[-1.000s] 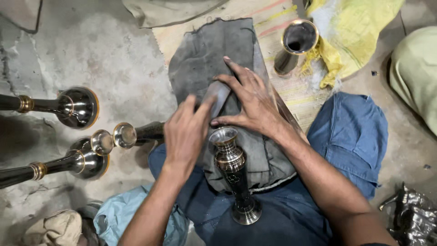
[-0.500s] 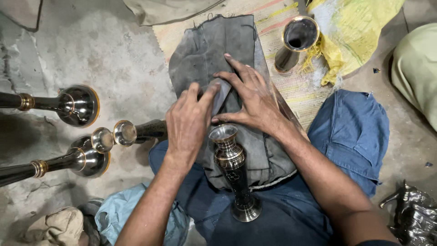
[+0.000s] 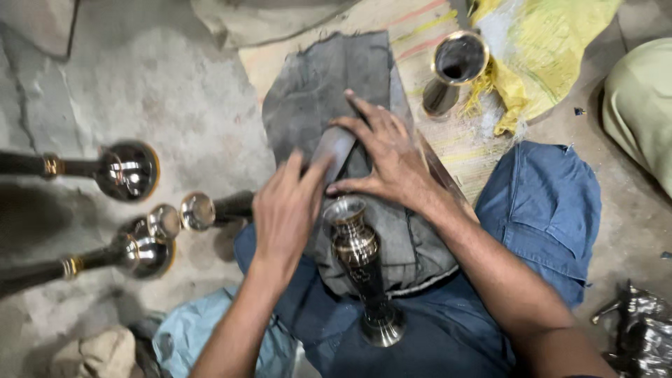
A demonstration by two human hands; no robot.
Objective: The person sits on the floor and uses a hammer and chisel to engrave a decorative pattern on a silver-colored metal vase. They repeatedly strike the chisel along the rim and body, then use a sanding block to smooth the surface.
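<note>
Hands (image 3: 287,210) (image 3: 388,157) press cloth-wrapped metal piece (image 3: 334,150), long axis pointing up-right.

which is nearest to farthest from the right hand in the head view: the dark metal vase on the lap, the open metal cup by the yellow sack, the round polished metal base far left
1. Dark metal vase on the lap, just below the right hand.
2. Open metal cup, up and right beside the yellow sack.
3. Round polished metal base, far left on the concrete floor.
</note>
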